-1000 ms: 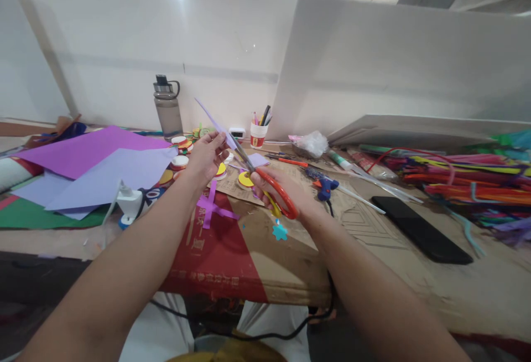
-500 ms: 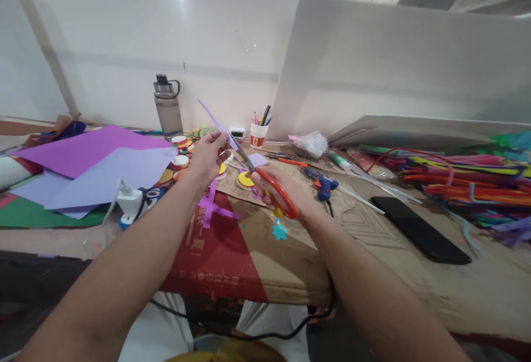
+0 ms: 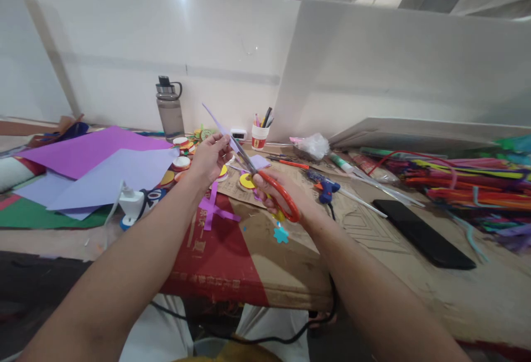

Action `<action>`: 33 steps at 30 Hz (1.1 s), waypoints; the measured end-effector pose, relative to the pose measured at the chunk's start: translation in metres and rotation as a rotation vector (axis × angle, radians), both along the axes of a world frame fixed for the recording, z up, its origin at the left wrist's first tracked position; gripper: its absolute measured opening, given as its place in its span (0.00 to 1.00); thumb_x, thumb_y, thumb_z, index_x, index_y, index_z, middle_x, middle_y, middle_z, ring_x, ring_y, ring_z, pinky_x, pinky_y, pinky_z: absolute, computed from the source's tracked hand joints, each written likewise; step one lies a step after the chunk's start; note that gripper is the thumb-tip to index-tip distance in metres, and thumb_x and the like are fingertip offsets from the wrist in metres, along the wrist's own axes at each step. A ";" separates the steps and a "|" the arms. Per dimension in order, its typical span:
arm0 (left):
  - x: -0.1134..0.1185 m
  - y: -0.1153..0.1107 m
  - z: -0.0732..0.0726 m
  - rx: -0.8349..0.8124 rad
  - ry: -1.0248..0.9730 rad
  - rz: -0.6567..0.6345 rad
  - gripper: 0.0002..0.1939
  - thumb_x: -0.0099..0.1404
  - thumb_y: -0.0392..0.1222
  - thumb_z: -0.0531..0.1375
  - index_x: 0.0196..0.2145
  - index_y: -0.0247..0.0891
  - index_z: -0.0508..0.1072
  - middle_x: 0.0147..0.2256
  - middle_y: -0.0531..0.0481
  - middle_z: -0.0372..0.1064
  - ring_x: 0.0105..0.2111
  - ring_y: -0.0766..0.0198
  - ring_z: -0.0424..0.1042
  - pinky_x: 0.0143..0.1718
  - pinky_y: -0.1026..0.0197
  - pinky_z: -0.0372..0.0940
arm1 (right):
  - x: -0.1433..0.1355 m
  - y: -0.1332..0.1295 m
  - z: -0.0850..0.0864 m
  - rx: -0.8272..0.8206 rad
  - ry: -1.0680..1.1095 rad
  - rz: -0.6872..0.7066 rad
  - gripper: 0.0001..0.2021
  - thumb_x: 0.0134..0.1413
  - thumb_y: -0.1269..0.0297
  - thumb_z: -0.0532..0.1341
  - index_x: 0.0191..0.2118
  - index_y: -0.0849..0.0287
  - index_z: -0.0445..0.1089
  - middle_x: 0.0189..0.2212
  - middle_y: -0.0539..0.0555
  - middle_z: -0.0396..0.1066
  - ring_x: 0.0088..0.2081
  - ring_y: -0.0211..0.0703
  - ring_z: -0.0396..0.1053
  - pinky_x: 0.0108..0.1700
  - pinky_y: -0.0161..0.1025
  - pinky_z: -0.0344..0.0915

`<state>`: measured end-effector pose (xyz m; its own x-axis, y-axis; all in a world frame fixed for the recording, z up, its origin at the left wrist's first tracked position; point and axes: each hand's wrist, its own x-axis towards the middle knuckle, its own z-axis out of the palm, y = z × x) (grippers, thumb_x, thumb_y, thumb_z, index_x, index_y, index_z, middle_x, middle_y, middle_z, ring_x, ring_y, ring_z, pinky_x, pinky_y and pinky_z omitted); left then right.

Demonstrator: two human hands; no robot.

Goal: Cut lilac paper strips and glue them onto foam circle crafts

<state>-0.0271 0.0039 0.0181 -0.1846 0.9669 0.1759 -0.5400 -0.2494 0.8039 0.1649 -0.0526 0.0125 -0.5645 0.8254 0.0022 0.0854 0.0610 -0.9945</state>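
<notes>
My left hand [image 3: 212, 154] pinches a thin lavender paper piece [image 3: 215, 118], which stands up and leans to the left. In my right hand [image 3: 274, 190] are scissors with red-orange handles [image 3: 282, 195]; their blades lie at the paper beside my left fingertips. Below my hands, a purple paper strip cross [image 3: 214, 207] lies on the red and brown cardboard. A yellow disc [image 3: 246, 181] sits just left of my right hand, and a teal paper shape [image 3: 281, 233] lies beneath it.
At left are purple sheets [image 3: 99, 149], a white plug [image 3: 131, 202] and a bottle [image 3: 170, 110]. A pen cup [image 3: 260, 134] stands behind. To the right lie a blue glue gun [image 3: 326, 189], a black phone [image 3: 423, 234] and colourful pipe cleaners [image 3: 477, 193].
The whole view has shifted slightly, with things a little lower and to the right. Both hands keep nearly the same pose around the paper and scissors.
</notes>
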 end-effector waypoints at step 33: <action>-0.003 0.004 -0.004 0.020 0.018 -0.006 0.08 0.54 0.34 0.65 0.29 0.35 0.68 0.21 0.56 0.64 0.20 0.73 0.65 0.22 0.69 0.62 | -0.002 -0.002 0.001 0.012 -0.028 -0.018 0.21 0.49 0.43 0.60 0.34 0.57 0.61 0.21 0.44 0.59 0.16 0.27 0.53 0.14 0.27 0.54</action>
